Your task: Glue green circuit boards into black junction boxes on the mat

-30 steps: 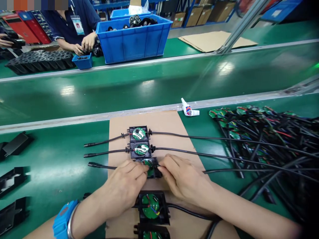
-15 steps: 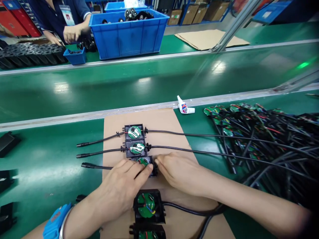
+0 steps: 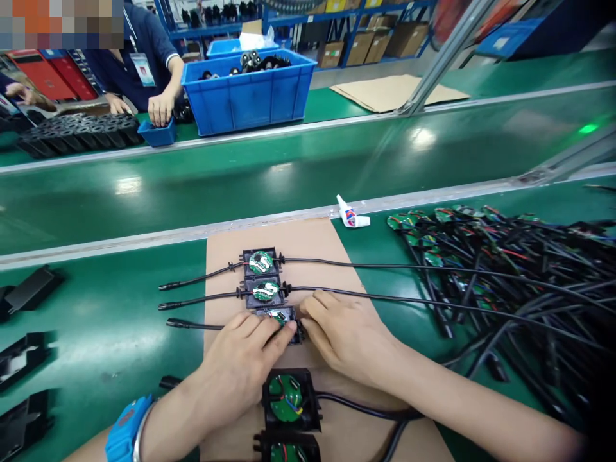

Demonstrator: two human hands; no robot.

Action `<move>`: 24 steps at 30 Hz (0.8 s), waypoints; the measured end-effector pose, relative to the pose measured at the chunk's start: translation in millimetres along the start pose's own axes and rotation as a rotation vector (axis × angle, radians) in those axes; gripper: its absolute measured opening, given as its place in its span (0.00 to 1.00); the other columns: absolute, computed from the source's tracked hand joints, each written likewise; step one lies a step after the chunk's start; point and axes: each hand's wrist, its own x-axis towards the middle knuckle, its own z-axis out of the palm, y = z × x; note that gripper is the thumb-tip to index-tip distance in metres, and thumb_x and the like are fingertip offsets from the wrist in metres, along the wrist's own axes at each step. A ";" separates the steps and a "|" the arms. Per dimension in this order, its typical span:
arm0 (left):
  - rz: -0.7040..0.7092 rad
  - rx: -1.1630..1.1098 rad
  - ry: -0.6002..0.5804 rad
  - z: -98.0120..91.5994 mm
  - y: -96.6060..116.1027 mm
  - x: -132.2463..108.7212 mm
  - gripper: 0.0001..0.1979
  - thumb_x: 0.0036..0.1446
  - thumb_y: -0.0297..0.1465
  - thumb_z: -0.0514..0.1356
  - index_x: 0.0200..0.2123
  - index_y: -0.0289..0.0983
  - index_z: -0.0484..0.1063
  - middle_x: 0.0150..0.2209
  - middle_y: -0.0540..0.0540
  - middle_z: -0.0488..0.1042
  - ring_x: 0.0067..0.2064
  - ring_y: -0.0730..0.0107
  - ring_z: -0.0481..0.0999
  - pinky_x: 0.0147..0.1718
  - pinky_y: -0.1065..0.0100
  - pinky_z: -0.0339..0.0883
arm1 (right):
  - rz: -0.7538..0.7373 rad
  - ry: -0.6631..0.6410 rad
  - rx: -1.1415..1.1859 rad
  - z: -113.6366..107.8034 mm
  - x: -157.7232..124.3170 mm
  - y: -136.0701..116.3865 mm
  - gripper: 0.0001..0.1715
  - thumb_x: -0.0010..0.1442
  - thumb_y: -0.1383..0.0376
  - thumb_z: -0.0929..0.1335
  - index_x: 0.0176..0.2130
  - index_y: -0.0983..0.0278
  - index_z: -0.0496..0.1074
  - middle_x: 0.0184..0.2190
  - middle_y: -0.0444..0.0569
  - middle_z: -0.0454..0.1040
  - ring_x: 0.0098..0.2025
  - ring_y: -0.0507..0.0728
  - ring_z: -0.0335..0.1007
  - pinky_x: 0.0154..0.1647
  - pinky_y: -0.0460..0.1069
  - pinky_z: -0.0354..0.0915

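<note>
My left hand is closed on a small black plastic case, its thumb and fingers pressing along the near side and covering much of it. Part of a circuit board shows inside. A short black cable with a plug runs out to the left. At the case's right end, my right hand has its fingers pinched together; what they grip is hidden. Two similar cases, one with a board and one with a board, lie just beyond, cables out both sides. Nearer me sits another open case with a green board.
Cardboard lies under the cases. A heap of cabled boards spreads at right, black covers at left. A white tube rests by the rail. Across the bench, a co-worker's hand is at a small blue bin beside a large bin.
The camera view has shifted slightly. My right hand's fingers have bent a little at the case's right end; my left stays on it. The co-worker's hand has moved down into the small blue bin.
</note>
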 end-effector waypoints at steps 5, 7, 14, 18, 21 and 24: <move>-0.006 -0.005 -0.069 -5.6 2.6 8.6 0.30 0.49 0.21 0.54 0.58 0.31 0.62 0.44 0.42 0.72 0.40 0.59 0.66 0.41 0.57 0.61 | -0.124 0.064 0.286 21.7 -4.7 10.5 0.11 0.61 0.73 0.58 0.35 0.67 0.67 0.35 0.52 0.68 0.37 0.55 0.63 0.38 0.50 0.63; -0.019 -0.025 -0.062 -6.1 3.3 9.6 0.27 0.50 0.23 0.55 0.57 0.32 0.63 0.45 0.43 0.72 0.41 0.59 0.66 0.40 0.57 0.61 | -0.172 0.098 0.279 27.1 -4.5 12.7 0.12 0.59 0.76 0.57 0.35 0.67 0.67 0.34 0.52 0.67 0.37 0.56 0.61 0.40 0.52 0.62; -0.011 0.017 0.173 8.7 9.8 -3.9 0.23 0.58 0.18 0.49 0.56 0.33 0.64 0.48 0.44 0.74 0.49 0.62 0.68 0.48 0.61 0.59 | -0.211 0.121 0.203 27.6 -2.7 14.0 0.13 0.56 0.78 0.58 0.32 0.66 0.66 0.33 0.50 0.67 0.36 0.56 0.58 0.39 0.52 0.61; 0.022 0.074 0.165 7.9 14.8 -4.0 0.22 0.58 0.18 0.49 0.56 0.29 0.64 0.49 0.40 0.74 0.49 0.60 0.69 0.49 0.61 0.60 | -0.205 0.132 0.224 26.6 -1.1 11.8 0.14 0.56 0.78 0.57 0.31 0.66 0.66 0.32 0.51 0.67 0.35 0.55 0.59 0.37 0.51 0.62; 0.032 -0.070 0.136 -1.4 11.8 -6.1 0.24 0.55 0.19 0.50 0.57 0.30 0.63 0.48 0.41 0.74 0.49 0.60 0.69 0.49 0.59 0.62 | -0.202 0.098 0.231 17.5 -2.2 11.6 0.14 0.56 0.78 0.57 0.31 0.66 0.67 0.32 0.50 0.68 0.34 0.55 0.60 0.37 0.50 0.62; -0.024 -0.288 0.263 -13.3 -7.1 -11.2 0.22 0.56 0.19 0.50 0.53 0.36 0.65 0.44 0.44 0.75 0.46 0.63 0.70 0.45 0.60 0.65 | -0.233 0.013 0.217 0.9 -0.7 15.6 0.14 0.57 0.77 0.58 0.32 0.65 0.69 0.31 0.48 0.68 0.34 0.54 0.60 0.36 0.48 0.61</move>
